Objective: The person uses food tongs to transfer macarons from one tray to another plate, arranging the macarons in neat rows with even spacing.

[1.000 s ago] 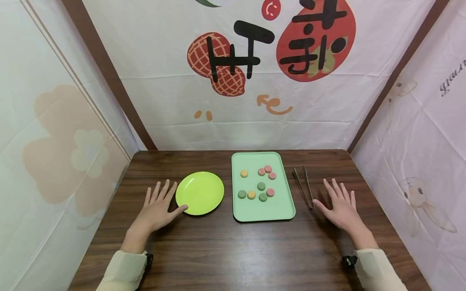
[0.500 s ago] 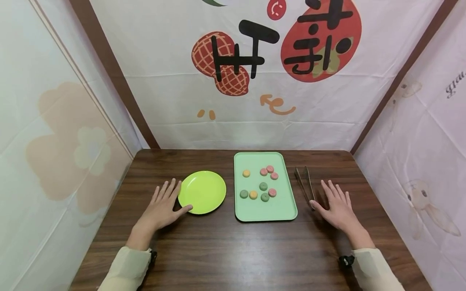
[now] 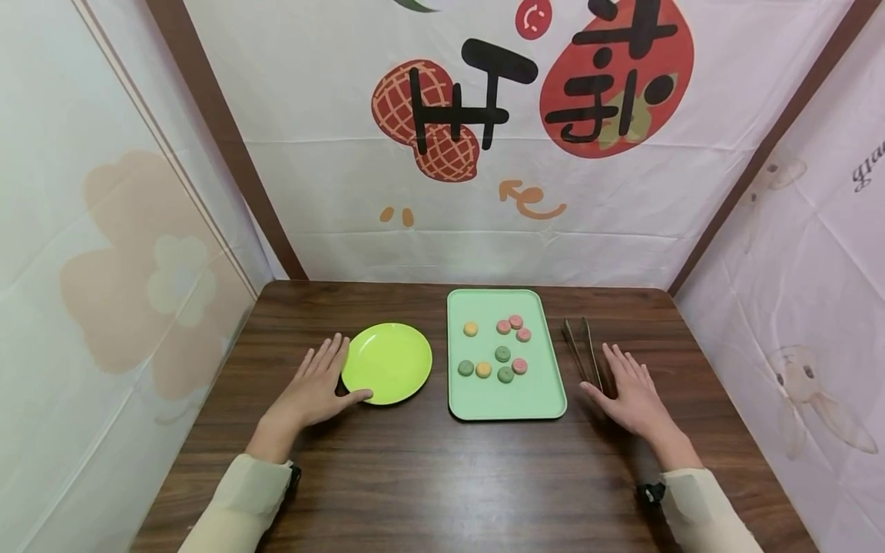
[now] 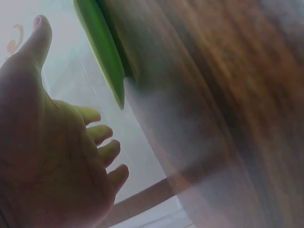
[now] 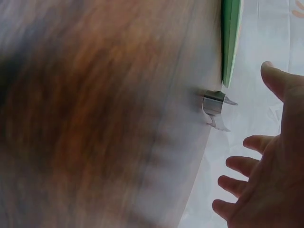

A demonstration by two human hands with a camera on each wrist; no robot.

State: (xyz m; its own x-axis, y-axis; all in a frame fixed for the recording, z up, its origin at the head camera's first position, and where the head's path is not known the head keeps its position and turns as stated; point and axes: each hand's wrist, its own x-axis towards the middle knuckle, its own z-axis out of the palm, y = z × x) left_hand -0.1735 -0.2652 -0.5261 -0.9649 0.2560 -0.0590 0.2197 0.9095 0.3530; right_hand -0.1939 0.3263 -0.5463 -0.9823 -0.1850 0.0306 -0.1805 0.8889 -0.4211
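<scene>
My left hand [image 3: 314, 390] hovers with fingers stretched and thumb spread at the left rim of a lime-green plate [image 3: 392, 361]. In the left wrist view a gap shows between that palm and the plate [image 4: 100, 52]. On the right, my other hand [image 3: 636, 398] is held above the table with its fingers extended, beside metal tongs [image 3: 589, 342]. Its thumb overlaps the tongs' near end in the head view, but the right wrist view shows the tongs [image 5: 213, 105] apart from the hand. Neither hand holds anything.
Between plate and tongs lies a mint-green tray [image 3: 508, 403] with several small macaron-like sweets: yellow [image 3: 470, 329], pink [image 3: 523, 335] and green [image 3: 502, 354]. The dark wooden table [image 3: 442, 476] ends at a printed fabric wall [image 3: 387, 261]; fabric also hangs along both sides.
Both hands have moved slightly inward, the left toward the plate and the right toward the tongs. The head view has shifted a little. Plate, tray, sweets and tongs lie as before.
</scene>
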